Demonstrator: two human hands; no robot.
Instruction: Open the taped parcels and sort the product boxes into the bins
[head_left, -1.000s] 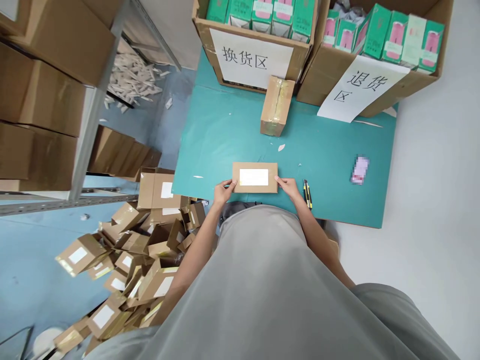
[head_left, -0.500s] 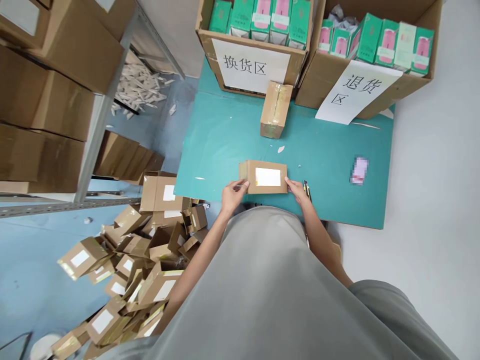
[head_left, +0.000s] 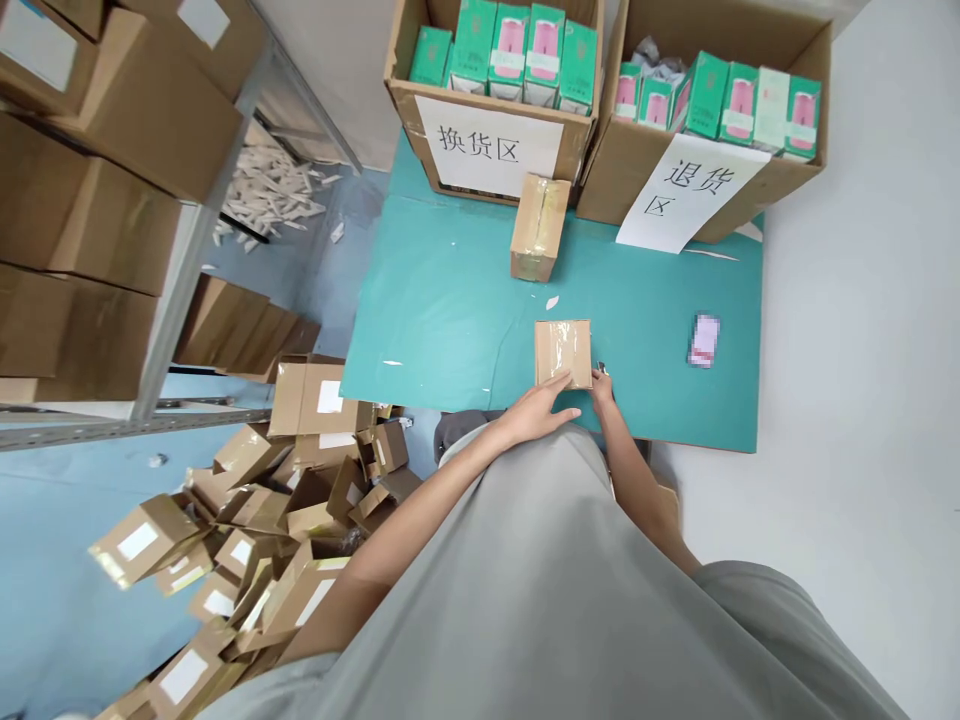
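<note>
A taped cardboard box (head_left: 562, 352) stands on end near the front edge of the green table, its taped face turned up. My left hand (head_left: 541, 410) rests against the box's near left side, fingers stretched out and thumb apart. Close to the box's near right corner, my right hand (head_left: 602, 388) has its fingers closed round a box cutter (head_left: 601, 368), whose tip pokes out above them. Most of the cutter is hidden by the hand.
Another taped box (head_left: 540, 228) stands farther back on the green table (head_left: 442, 290). Behind it are two large open cartons (head_left: 495, 135) (head_left: 607, 180) holding green packages. A phone-like blurred item (head_left: 703, 340) lies right. Discarded boxes (head_left: 307, 510) pile up on the floor, beside a loaded shelf (head_left: 180, 250).
The box has turned from its labelled side onto its end. My left hand has moved right along with it. My right hand has left the box and closed on the box cutter.
</note>
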